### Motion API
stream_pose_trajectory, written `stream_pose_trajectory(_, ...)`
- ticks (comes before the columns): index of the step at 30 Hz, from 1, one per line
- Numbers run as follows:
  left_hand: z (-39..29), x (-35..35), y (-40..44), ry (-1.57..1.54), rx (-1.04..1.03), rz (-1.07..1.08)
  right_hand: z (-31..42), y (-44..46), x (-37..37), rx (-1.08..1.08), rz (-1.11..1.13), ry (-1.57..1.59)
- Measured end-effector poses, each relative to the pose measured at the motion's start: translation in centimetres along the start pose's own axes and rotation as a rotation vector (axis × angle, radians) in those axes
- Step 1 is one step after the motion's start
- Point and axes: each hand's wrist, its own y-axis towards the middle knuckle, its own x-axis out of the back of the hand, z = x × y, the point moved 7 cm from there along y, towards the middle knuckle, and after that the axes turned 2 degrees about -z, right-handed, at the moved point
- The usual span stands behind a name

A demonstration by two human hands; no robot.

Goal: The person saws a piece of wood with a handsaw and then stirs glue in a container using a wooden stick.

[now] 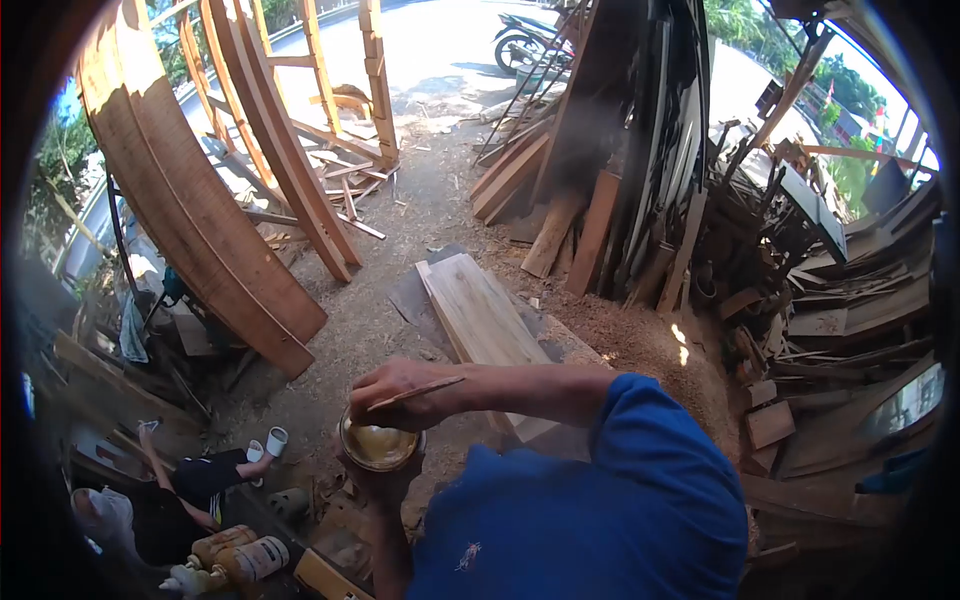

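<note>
Over littered ground [425, 215], jar [380, 448] is cupped by left grip [384, 484], stick [425, 390] pinched by right grip [397, 387]; spill could be caused by tilting.

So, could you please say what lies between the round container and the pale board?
In the head view, the right hand and some ground show between them.

My bare right hand [405, 388] is holding its fingers curled, back upward, my blue-sleeved right arm [540, 393] reaching across my front; below, my shadowed bare left hand [378, 484] is cupping.
</note>
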Motion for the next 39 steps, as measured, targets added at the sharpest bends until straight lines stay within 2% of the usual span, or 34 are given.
stream_pose_trajectory(2, -0.1, 1.5, 0.7, -0.018, 0.013, -0.041, -0.3, -0.8, 1.1, -0.084, 0.027, -0.189)
stream_pose_trajectory(4, -0.2, 2.7, 0.8, 0.089, -0.034, -0.034, 1.4, -1.7, -0.8, -0.052, 0.125, -0.048)
stream_pose_trajectory(5, -1.0, 2.7, 1.0, 0.126, -0.115, 0.011, 2.5, -1.2, -1.9, 0.030, 0.169, -0.012)
stream_pose_trajectory(6, -1.4, 2.4, 1.1, 0.144, -0.096, -0.001, 3.4, -0.6, -2.4, 0.113, 0.205, 0.015)
stream_pose_trajectory(8, -2.9, 1.7, 0.9, -0.009, -0.132, 0.035, 2.1, 0.7, -1.0, 0.100, 0.161, 0.021)
stream_pose_trajectory(10, -2.9, 3.5, 0.9, 0.111, -0.237, -0.060, 0.8, 0.7, 0.3, 0.029, 0.137, -0.146)
stream_pose_trajectory(11, -4.2, 5.0, 1.3, 0.224, -0.230, -0.069, 1.1, 0.2, 0.2, -0.022, 0.189, -0.161)
stream_pose_trajectory(12, -2.9, 5.4, 0.7, 0.192, -0.179, -0.112, 1.4, -0.3, -0.4, -0.043, 0.202, -0.098)
stream_pose_trajectory(14, -2.2, 5.5, 0.3, 0.126, -0.112, -0.113, 3.2, -0.2, -3.2, 0.079, 0.242, 0.083)
stream_pose_trajectory(17, -3.7, 4.5, -0.2, 0.097, -0.202, -0.160, 2.8, 2.4, -1.9, 0.132, 0.150, -0.052)
stream_pose_trajectory(18, -3.9, 5.3, -0.2, 0.116, -0.206, -0.182, 1.9, 2.0, -1.5, 0.098, 0.213, -0.114)
stream_pose_trajectory(20, -3.7, 7.0, -0.3, 0.328, -0.160, -0.212, 3.0, 0.8, -3.3, 0.028, 0.313, 0.053)
stream_pose_trajectory(21, -3.5, 6.9, -0.2, 0.193, -0.172, -0.172, 3.9, 0.9, -4.5, 0.160, 0.373, 0.121)
stream_pose_trajectory(22, -3.4, 6.5, -0.1, 0.189, -0.159, -0.175, 4.1, 1.2, -5.2, 0.149, 0.380, 0.101)
stream_pose_trajectory(24, -4.1, 6.2, -0.5, 0.270, -0.208, -0.185, 2.6, 2.6, -3.5, 0.086, 0.291, 0.017)
stream_pose_trajectory(25, -2.6, 7.0, -1.0, 0.255, -0.095, -0.191, 2.0, 2.7, -2.7, 0.096, 0.269, -0.129)
stream_pose_trajectory(26, -2.4, 7.8, -0.9, 0.270, -0.089, -0.206, 1.9, 2.5, -1.9, 0.034, 0.249, -0.147)
stream_pose_trajectory(29, -2.7, 8.7, -0.8, 0.203, -0.176, -0.289, 3.5, 1.5, -4.3, 0.066, 0.334, 0.071)
stream_pose_trajectory(30, -2.8, 8.3, -0.8, 0.201, -0.165, -0.290, 4.3, 2.0, -5.0, 0.188, 0.303, 0.090)
stream_pose_trajectory(32, -5.0, 7.1, -0.2, 0.239, -0.215, -0.188, 3.2, 3.6, -3.9, 0.113, 0.210, 0.032)
stream_pose_trajectory(33, -3.6, 7.0, -1.0, 0.241, -0.176, -0.221, 2.4, 4.3, -3.1, 0.140, 0.154, -0.013)
stream_pose_trajectory(34, -3.4, 7.6, -1.2, 0.244, -0.171, -0.224, 2.3, 4.5, -2.5, 0.194, 0.179, -0.124)
stream_pose_trajectory(37, -3.4, 9.7, -0.6, 0.334, -0.169, -0.318, 2.3, 1.8, -3.9, 0.138, 0.279, -0.013)
stream_pose_trajectory(38, -4.1, 9.8, -0.1, 0.332, -0.168, -0.329, 3.3, 1.7, -4.8, 0.208, 0.300, 0.019)
stream_pose_trajectory(39, -4.8, 8.9, 0.7, 0.344, -0.155, -0.227, 3.6, 2.7, -5.2, 0.258, 0.275, 0.029)
